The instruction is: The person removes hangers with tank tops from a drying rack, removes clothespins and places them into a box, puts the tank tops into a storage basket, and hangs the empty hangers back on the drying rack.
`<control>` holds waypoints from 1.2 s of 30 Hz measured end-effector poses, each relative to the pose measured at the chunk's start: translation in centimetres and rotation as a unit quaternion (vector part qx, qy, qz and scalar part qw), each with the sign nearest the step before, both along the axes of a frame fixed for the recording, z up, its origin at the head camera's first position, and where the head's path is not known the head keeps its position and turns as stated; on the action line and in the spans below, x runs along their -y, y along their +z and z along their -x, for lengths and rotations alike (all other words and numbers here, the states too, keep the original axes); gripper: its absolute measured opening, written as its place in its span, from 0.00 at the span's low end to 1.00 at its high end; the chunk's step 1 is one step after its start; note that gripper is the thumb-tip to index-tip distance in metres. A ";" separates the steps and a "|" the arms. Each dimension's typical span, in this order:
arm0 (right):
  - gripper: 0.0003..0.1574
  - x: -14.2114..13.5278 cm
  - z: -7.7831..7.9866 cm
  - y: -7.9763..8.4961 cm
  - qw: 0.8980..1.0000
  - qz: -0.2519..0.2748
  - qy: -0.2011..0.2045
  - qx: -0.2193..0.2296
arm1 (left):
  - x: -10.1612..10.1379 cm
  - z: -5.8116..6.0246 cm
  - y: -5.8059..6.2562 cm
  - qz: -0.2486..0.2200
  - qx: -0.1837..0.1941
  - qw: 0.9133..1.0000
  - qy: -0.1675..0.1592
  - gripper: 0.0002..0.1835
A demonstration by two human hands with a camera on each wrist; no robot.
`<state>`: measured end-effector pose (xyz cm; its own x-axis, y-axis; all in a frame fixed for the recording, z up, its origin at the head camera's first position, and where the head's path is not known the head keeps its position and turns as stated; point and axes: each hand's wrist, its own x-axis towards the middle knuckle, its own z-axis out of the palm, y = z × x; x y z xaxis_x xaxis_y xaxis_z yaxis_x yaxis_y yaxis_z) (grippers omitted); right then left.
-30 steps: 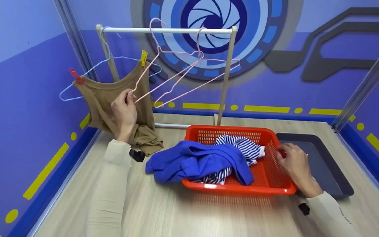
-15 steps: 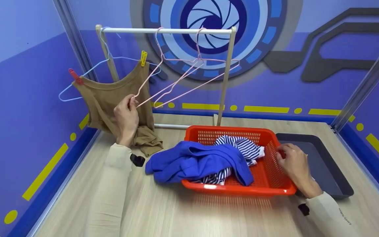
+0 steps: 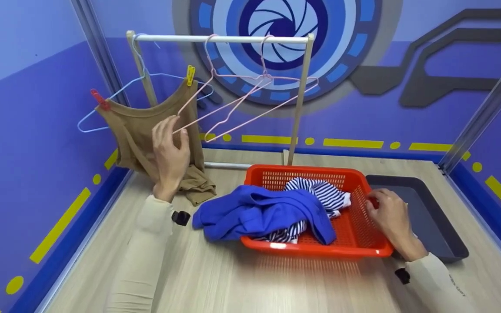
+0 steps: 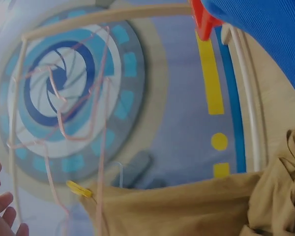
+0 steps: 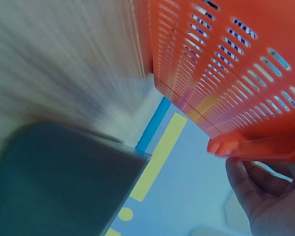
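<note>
My left hand [image 3: 171,150] has its fingers and thumb spread apart around the near end of a pink clothes hanger [image 3: 196,94], which hangs by its hook from the white rail [image 3: 242,39]. Beside it hangs a second pink hanger [image 3: 262,111]. A brown tank top [image 3: 159,121] hangs left of these on a blue hanger [image 3: 89,130], held by a red clothespin [image 3: 100,100] and a yellow clothespin [image 3: 190,75]. My right hand [image 3: 390,215] rests loosely on the right rim of a red basket [image 3: 302,250], its fingertips at the rim in the right wrist view.
Inside the basket lie a blue garment [image 3: 263,213], spilling over the left rim, and a navy-and-white striped garment [image 3: 320,193]. A dark grey tray [image 3: 437,226] sits on the table [image 3: 215,278] right of the basket. Patterned panels [image 3: 472,108] enclose the table behind and at both sides.
The pink hanger's hook has come down onto the rail. My left hand has let go of its end, with fingers now parted. My right hand has stayed on the basket rim.
</note>
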<state>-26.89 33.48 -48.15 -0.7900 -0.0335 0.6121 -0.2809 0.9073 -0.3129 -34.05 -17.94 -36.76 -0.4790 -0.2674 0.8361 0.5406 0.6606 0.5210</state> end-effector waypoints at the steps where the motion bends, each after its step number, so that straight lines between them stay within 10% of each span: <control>1: 0.09 0.0 0.0 0.0 1.000 -0.002 0.000 -0.003 | -0.3 -0.3 0.2 0.005 -0.003 1.000 -0.008 0.17; 14: 0.09 0.1 0.0 0.2 1.000 -0.002 -0.004 0.002 | -3.7 -3.7 -0.7 0.138 0.055 0.976 -0.159 0.26; 22: 0.08 0.1 0.0 0.2 1.000 -0.002 -0.002 -0.005 | -4.4 -5.1 -3.0 0.226 0.238 0.914 -0.236 0.36; 36: 0.07 0.1 0.1 0.1 1.000 -0.006 -0.005 -0.011 | -4.2 -5.3 -6.9 0.312 0.410 0.805 -0.296 0.38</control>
<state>-26.95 33.41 -48.01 -0.7762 -0.0328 0.6296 -0.2782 0.9140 -0.2954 -28.72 -13.72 -43.64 -0.8275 0.5586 0.0571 0.4993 0.6855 0.5299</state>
